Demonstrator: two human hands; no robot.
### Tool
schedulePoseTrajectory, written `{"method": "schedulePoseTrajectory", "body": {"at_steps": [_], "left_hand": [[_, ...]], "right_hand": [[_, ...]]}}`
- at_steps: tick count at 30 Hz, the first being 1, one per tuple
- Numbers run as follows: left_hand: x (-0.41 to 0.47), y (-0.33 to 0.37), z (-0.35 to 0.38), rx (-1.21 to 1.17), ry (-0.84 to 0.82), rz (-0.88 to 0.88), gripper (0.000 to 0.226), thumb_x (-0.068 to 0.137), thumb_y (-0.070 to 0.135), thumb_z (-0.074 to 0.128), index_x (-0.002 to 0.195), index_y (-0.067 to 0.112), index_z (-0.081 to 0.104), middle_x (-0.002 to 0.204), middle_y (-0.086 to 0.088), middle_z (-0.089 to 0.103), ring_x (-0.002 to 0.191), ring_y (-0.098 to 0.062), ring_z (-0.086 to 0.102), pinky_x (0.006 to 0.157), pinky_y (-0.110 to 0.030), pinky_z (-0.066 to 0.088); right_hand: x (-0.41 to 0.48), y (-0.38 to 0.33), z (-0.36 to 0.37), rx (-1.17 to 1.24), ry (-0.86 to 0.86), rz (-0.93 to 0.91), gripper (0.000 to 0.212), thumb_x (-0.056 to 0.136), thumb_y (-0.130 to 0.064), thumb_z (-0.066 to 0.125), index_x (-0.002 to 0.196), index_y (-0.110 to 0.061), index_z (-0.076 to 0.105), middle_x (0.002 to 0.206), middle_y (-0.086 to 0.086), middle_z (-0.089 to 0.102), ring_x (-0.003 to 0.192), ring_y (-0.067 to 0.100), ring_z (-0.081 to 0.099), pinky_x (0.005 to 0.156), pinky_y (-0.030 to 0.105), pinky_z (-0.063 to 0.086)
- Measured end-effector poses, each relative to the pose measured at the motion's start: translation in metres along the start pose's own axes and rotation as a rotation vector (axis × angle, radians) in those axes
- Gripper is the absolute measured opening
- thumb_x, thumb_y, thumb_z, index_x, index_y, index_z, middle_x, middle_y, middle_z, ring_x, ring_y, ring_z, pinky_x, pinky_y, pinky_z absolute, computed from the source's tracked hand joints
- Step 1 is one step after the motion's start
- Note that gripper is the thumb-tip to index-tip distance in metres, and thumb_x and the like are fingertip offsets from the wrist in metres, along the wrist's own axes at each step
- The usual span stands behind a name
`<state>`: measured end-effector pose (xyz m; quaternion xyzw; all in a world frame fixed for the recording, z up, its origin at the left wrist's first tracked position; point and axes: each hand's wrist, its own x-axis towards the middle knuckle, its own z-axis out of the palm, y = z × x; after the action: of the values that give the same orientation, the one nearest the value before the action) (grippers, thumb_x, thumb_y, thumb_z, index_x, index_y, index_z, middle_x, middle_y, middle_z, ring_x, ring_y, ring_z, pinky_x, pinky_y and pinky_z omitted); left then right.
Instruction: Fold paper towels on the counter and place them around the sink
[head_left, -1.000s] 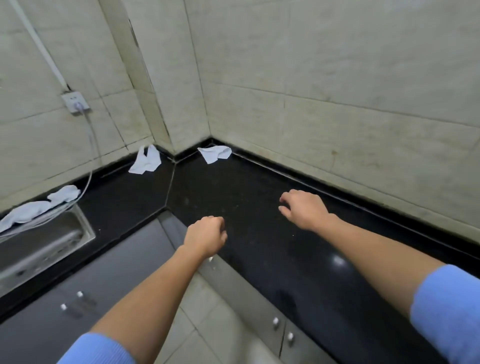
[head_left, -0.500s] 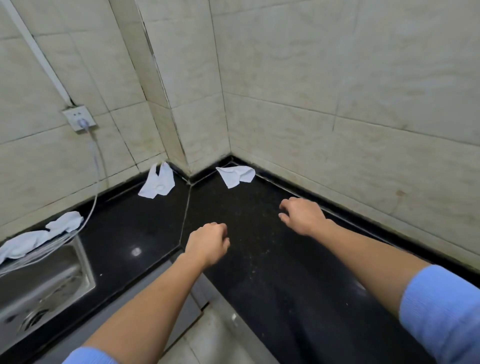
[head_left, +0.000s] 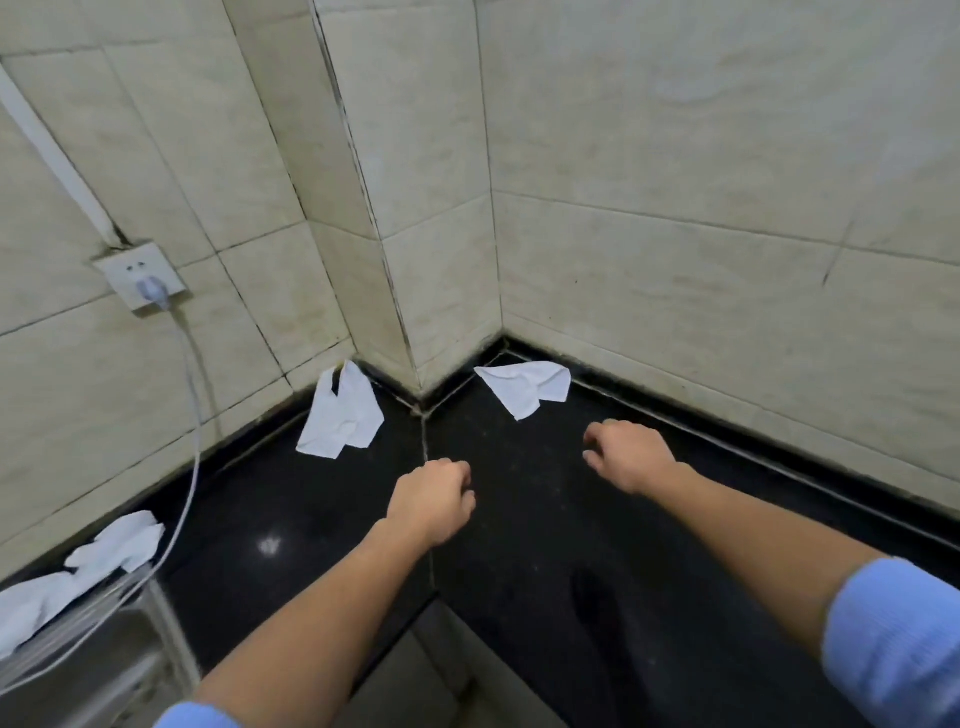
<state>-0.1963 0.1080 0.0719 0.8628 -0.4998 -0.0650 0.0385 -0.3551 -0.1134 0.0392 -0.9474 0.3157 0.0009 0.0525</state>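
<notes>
Both hands empty: left hand (head_left: 431, 501) and right hand (head_left: 628, 454) hover over the tabletop (head_left: 519, 561), fingers loosely curled. Corner towel (head_left: 524, 387) lies flat near the right hand. Wall towel (head_left: 340, 418) leans on the tiles. Sink towels (head_left: 111, 545) sit by the sink (head_left: 156, 618), under the cable (head_left: 195, 441). Risks: thin sheet tears or bunches when pinched; the cable snags. Sink mostly cut off, left fingertips hidden.
</notes>
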Motion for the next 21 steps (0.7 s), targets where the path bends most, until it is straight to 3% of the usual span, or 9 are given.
{"method": "schedulePoseTrajectory", "body": {"at_steps": [9,21], "left_hand": [[0.091,-0.091,0.015,-0.054,-0.090,0.071,0.019,0.091,0.032,0.049,0.101,0.019,0.059,0.103,-0.002,0.060,0.095,-0.025,0.059,0.079,-0.038,0.049],[0.186,-0.133,0.073,-0.099,-0.254,0.027,0.018,0.093,0.034,0.050,0.103,0.020,0.058,0.102,-0.001,0.059,0.093,-0.021,0.058,0.079,-0.039,0.050]], "right_hand": [[0.082,-0.060,0.040,0.038,-0.104,0.068,0.031,0.094,-0.041,0.048,0.120,-0.025,0.054,0.118,0.002,0.058,0.104,0.025,0.059,0.078,0.037,0.047],[0.241,-0.015,0.114,0.095,-0.212,0.203,0.032,0.092,-0.035,0.049,0.116,-0.015,0.056,0.114,0.009,0.056,0.105,0.029,0.054,0.076,0.037,0.045]]}}
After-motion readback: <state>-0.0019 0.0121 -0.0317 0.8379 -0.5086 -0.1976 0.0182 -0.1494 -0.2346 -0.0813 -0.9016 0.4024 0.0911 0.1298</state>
